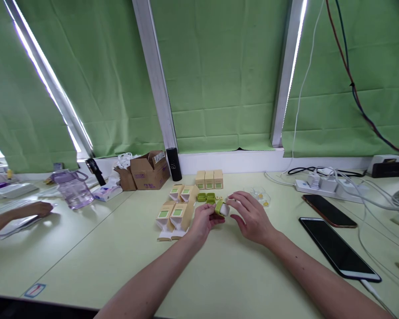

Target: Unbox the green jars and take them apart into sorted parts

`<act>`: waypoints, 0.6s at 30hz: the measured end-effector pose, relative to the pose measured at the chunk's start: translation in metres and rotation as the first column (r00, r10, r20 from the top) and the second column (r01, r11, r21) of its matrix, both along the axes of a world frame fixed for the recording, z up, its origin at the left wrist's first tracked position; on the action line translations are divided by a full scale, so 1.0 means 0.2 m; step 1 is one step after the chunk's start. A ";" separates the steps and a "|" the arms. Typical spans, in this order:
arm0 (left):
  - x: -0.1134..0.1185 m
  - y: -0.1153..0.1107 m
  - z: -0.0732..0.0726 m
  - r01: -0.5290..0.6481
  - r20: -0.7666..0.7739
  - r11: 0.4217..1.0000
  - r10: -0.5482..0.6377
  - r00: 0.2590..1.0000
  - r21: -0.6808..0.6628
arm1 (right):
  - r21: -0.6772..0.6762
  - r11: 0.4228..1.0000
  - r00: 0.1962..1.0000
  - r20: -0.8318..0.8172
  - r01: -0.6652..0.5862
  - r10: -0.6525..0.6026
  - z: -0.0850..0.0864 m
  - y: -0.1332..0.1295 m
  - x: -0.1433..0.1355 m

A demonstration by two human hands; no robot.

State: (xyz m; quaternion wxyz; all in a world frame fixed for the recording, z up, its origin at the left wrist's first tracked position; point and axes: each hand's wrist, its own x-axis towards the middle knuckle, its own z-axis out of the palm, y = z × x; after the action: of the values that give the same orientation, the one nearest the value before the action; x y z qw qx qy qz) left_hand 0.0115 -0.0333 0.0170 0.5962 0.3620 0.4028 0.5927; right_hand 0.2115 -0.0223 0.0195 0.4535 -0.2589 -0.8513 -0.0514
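Case (222, 209), small, rounded, green-and-white plastic-looking, bit below frame centre | left hand (204, 221) pinching it, right hand (251, 217) loosely open beside | prob light, stiff, kinda slick, grab the sides

We see a green-and-white case (219, 208), tan cartons (187, 212) bearing white-edged green squares (177, 212), green blinds (219, 84), and a lilac water bottle (72, 190).

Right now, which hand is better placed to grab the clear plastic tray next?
Right, I'd say. The right hand is open and right beside the clear plastic tray. The left hand is farther off and holding the small green case.
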 end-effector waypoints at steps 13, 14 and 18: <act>0.00 -0.02 0.01 0.094 -0.094 0.996 -0.093 0.991 0.009 | 0.000 0.999 0.999 -0.026 -0.032 0.032 -0.02 0.01 -0.02; 0.00 -0.03 0.01 0.105 -0.110 0.994 -0.104 0.989 0.011 | -0.020 0.999 0.998 -0.053 -0.037 0.035 -0.03 0.01 -0.03; 0.01 -0.03 0.03 0.125 -0.175 0.992 -0.121 0.977 0.011 | -0.231 0.966 0.967 -0.247 -0.116 0.057 -0.06 0.03 -0.04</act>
State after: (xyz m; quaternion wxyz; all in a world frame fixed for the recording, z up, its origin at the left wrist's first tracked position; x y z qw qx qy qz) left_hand 0.0126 -0.0393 0.0222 0.5902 0.4430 0.4235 0.5254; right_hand 0.2026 -0.0170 0.0084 0.5189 -0.2791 -0.8011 0.1052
